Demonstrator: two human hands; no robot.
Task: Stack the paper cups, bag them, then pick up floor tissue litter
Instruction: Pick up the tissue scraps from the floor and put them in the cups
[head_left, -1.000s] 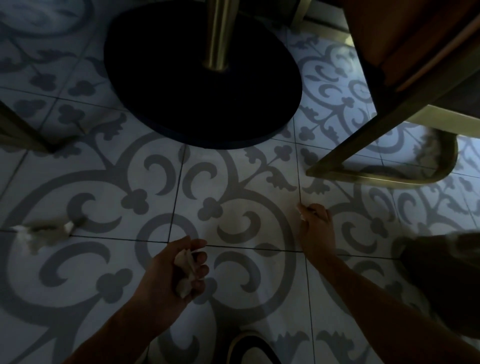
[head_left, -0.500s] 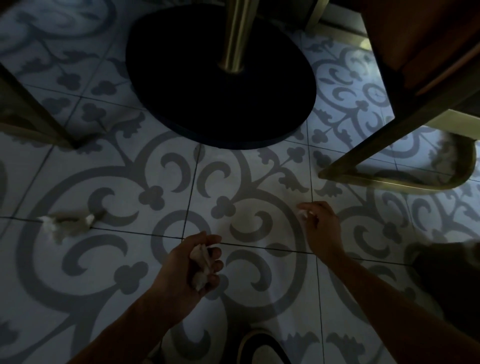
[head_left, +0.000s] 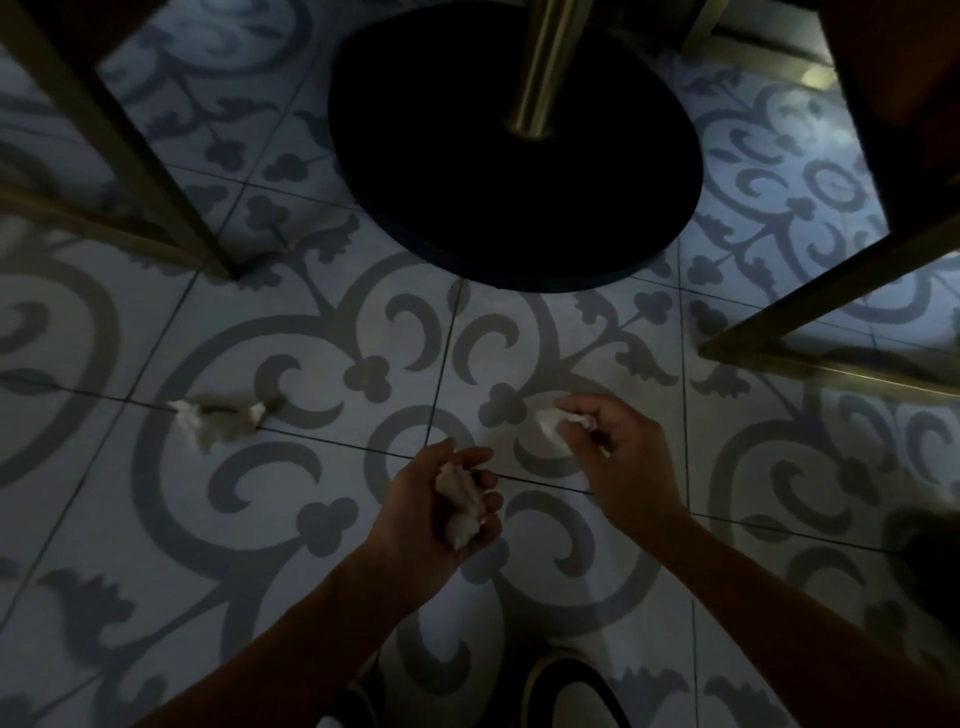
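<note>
My right hand (head_left: 621, 457) has lifted off the tiled floor (head_left: 322, 519) since a second ago, its fingers now pinching a small white tissue scrap (head_left: 551, 425). My left hand (head_left: 441, 512) stays curled around a crumpled tissue wad (head_left: 460, 506), pale and lumpy. A third tissue piece (head_left: 215, 418), white and torn, lies on the floor near the left chair leg (head_left: 156, 171), well apart from both hands.
</note>
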